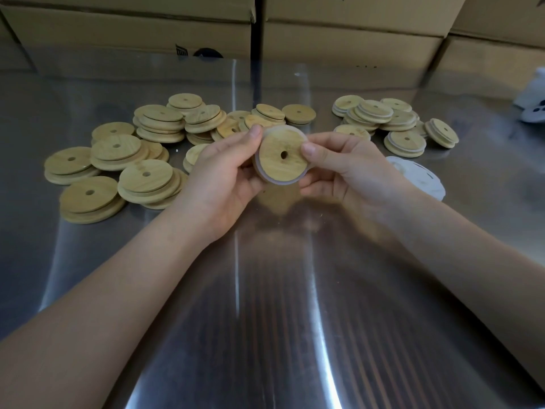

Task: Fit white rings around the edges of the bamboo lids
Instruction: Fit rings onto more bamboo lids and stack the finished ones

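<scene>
We see two bare forearms reach in from the lower corners and meet at the middle. The left hand [224, 172] and right hand [348, 169] face each other, fingers curled, each thumb pressed near the edge of one lid [275, 168] held between them.

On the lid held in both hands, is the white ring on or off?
On, at least partly: the white ring wraps the held lid along its lower and upper edges. Whether it is fully seated, cannot tell.

Left hand [224, 169] and right hand [348, 169] grip a ringed bamboo lid [281, 156] above the table [280, 320].
</scene>
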